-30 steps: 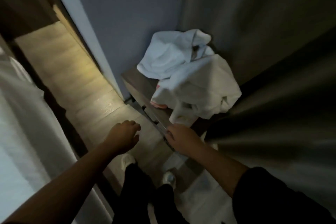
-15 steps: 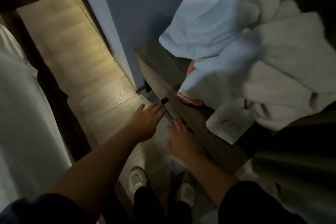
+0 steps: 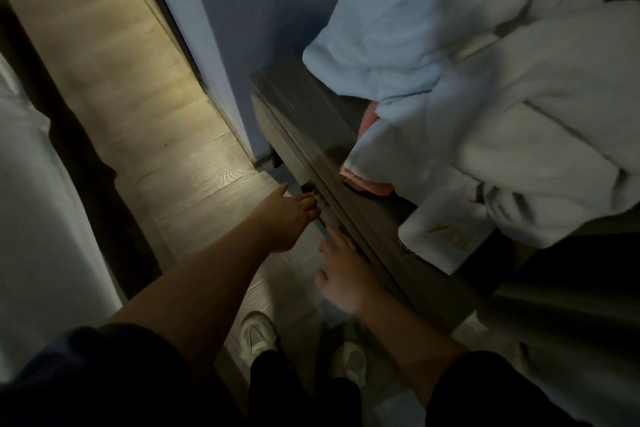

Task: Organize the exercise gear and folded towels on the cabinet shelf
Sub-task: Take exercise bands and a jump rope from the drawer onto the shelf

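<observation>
Towels, pale and crumpled rather than folded, lie heaped across the top of a dark wooden cabinet; no exercise gear can be made out in the dim light, and the shelf itself is hidden behind the cabinet front. The person stands on a wood-grain floor close to the cabinet; both arms reach down to its front. The left hand is open, fingers straight, tips at a dark slot in the front; the right hand lies just beside it, fingers straight against the panel below the top edge, holding nothing; whether any fingertip hooks behind the panel cannot be told. A towel corner with gold lettering hangs over the front edge; a pink cloth peeps from under the heap beside it. The step in hand looks like opening the cabinet; it would go best with fingertips seated well in the slot and a slow, level pull, since a jerk could drag the overhanging corner and the pink cloth off the top.
</observation>
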